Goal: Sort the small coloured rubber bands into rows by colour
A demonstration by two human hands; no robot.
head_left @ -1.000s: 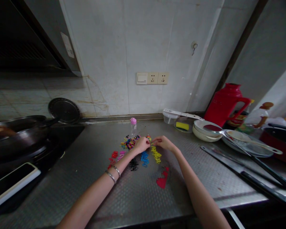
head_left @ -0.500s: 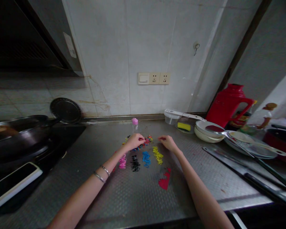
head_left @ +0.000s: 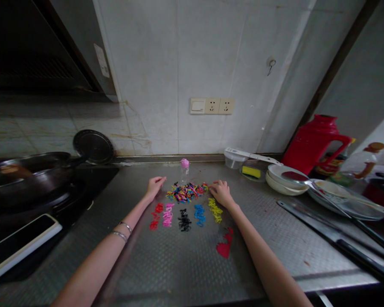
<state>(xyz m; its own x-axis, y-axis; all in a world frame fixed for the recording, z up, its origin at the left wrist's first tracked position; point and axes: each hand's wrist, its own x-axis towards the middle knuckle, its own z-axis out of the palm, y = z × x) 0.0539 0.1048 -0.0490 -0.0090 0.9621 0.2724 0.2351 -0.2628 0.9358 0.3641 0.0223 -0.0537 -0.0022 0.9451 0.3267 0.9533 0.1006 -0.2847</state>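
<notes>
A heap of small mixed-colour rubber bands (head_left: 186, 192) lies on the metal counter. Left of it is my left hand (head_left: 155, 187), its thumb and fingers pinched together; whatever they hold is too small to make out. My right hand (head_left: 222, 192) rests at the heap's right end, fingers loosely bent and a little apart, with nothing visible in them. In a row nearer to me lie sorted groups: red bands (head_left: 156, 216), pink bands (head_left: 167, 215), black bands (head_left: 184, 220), blue bands (head_left: 199, 215) and yellow bands (head_left: 215, 210). Behind the heap stands a small clear bottle with a pink cap (head_left: 184, 163).
A red jagged-edged piece (head_left: 224, 245) lies by my right forearm. On the right are a yellow sponge (head_left: 251, 172), stacked bowls (head_left: 283, 186), a long knife (head_left: 310, 220) and a red thermos (head_left: 318, 143). A wok (head_left: 28, 172) and a phone-like device (head_left: 25, 245) are at left.
My left hand has moved left off the heap, uncovering it and the red bands. My right hand has lowered slightly beside the heap, its fingers loosening. The view has shifted slightly left.
</notes>
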